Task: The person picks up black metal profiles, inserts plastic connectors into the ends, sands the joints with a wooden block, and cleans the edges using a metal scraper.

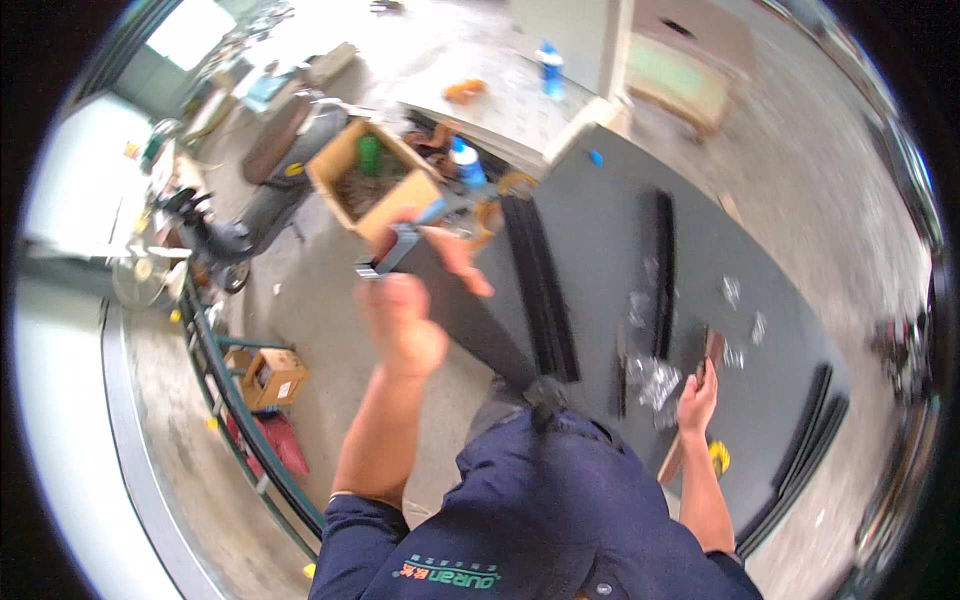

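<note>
My left hand [415, 310] is raised and wrapped round the end of a long dark profile bar [465, 315]. The bar slants down toward my waist, and its near end catches the light. Blur hides the finer shape of that end. Over the grey table, my right hand [697, 402] is closed on a narrow brown strip [670, 460], which sticks out above and below the fingers. Crumpled see-through plastic [655, 383] lies just left of this hand, and a yellow round object [719, 458], perhaps a tape measure, is beside the right wrist.
Black profile bars [540, 290] lie on the grey table [600, 230], with another black bar [664, 270] farther right and several along the right edge [800, 460]. Beyond my left hand stands an open cardboard box [345, 205]. Blue-and-white bottles [550, 70] and a scooter [290, 170] are farther off.
</note>
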{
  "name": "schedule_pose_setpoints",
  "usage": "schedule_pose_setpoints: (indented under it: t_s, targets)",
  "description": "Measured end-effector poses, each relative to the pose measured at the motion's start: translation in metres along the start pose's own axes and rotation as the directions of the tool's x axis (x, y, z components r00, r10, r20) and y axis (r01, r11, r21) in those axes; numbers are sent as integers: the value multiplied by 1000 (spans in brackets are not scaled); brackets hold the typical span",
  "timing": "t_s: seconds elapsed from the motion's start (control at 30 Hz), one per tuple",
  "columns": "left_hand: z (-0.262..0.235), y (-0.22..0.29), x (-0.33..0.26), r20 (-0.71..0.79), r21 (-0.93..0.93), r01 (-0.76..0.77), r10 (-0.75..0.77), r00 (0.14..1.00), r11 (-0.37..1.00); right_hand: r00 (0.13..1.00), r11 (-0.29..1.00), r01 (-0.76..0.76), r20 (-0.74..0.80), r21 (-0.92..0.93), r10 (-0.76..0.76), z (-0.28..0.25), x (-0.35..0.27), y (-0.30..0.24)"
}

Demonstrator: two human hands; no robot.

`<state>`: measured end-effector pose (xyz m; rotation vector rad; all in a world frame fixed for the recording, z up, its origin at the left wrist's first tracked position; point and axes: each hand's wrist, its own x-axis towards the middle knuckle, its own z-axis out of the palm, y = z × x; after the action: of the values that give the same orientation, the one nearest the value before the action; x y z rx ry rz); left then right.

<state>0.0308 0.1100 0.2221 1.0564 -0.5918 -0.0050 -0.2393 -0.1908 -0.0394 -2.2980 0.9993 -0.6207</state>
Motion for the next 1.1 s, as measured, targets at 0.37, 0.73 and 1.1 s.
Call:
schedule_pose_setpoints:
  t_s: [0.37,0.73,1.1]
  targets:
    - [-52,5,-15,-115,44,372,-366,924,927,936,908,-351,-101,-227,336,-21,-80,43]
    - [-69,-48,-45,-390,133,580,-496,776,804,999,998,-3,-46,-57,0,7,-35,-3]
    - [-95,-45,-66,-470,95,557,-456,756,825,884,968,-109,467,227,-10,21,-88,-44]
